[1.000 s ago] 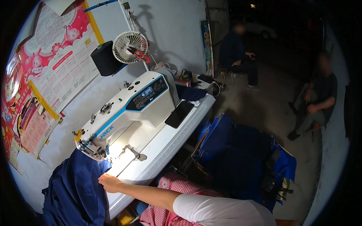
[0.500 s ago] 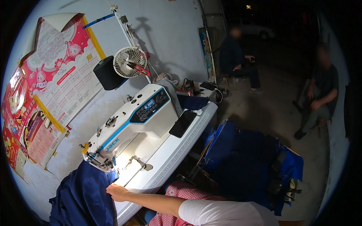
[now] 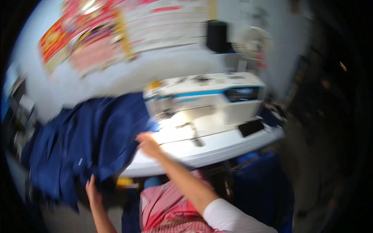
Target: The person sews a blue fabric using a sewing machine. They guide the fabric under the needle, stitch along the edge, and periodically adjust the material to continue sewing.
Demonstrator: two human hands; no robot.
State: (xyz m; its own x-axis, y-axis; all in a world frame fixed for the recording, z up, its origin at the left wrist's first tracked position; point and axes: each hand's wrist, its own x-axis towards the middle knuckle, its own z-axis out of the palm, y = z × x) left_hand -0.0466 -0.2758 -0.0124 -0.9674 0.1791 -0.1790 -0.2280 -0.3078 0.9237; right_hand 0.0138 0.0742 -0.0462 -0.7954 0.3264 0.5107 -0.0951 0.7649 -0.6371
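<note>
Dark blue cloth [image 3: 105,128], with my left hand [image 3: 93,192] now in view at its near edge.
It spreads leftward from my right hand [image 3: 149,144], which stays by its right edge; blur hides whether either hand pinches it, so I can't tell. My view has swung left, and the cloth now seems tended from two sides. Beyond my right hand stands the sewing machine [image 3: 204,97]; the white table [image 3: 233,144] runs rightward, bearing a phone [image 3: 250,128].
</note>
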